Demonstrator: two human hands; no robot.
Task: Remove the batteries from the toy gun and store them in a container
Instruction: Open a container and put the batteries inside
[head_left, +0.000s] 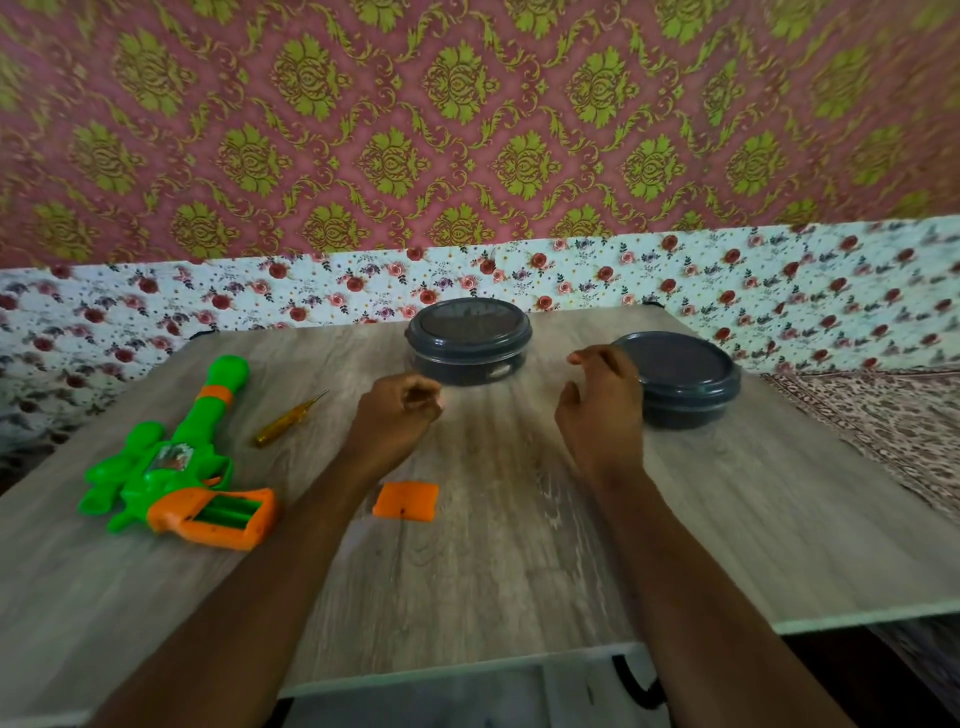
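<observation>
While left hand (394, 422) fingers curl, perhaps gripping something, right hand (602, 402) fingers hang apart.

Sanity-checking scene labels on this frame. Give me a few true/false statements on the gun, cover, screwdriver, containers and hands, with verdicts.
1. The toy gun lies on the left part of the table. True.
2. The orange battery cover is fitted on the gun's grip. False: it lies on the table apart from the gun, and the grip compartment is open.
3. The rear container and the right container both have their lids on. True.
4. The right hand grips the screwdriver. False: the screwdriver lies on the table between the gun and the left hand. The right hand hovers beside the right container, holding nothing.
</observation>
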